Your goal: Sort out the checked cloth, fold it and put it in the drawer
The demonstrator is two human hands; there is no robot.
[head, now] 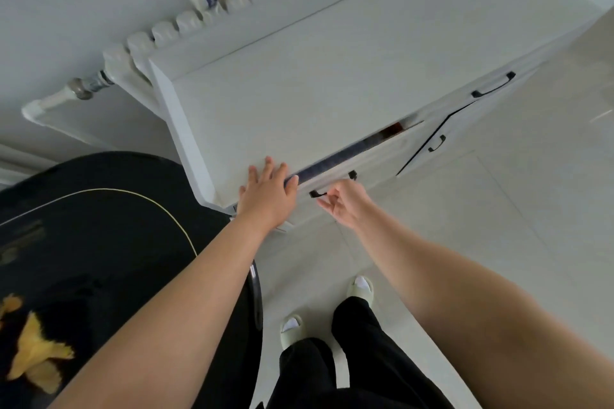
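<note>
At the cabinet, your flat left hand (267,191) presses the top; your right hand (339,201) hooks the drawer (358,156) handle (319,193) loosely and could slip off.

The person has bare forearms, black trousers (358,359), white socks and pale green slippers (360,289).
</note>
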